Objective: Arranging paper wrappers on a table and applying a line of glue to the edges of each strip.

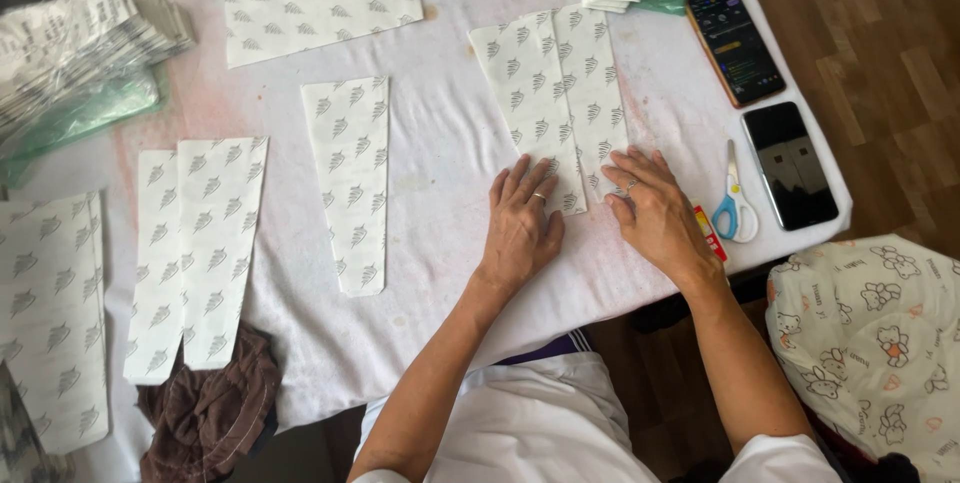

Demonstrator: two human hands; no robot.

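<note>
Two hands: left hand [522, 225] and right hand [655, 211] lie flat, fingers spread, gripping nothing.
Placement: both palms press the near ends of the overlapped patterned strips [555, 93], apparently to keep them flat and aligned.
Location: strips on the white tablecloth [440, 143], right of centre, left of the scissors [735, 205].
Long axis: away from the person, far ends tilted slightly left.
</note>
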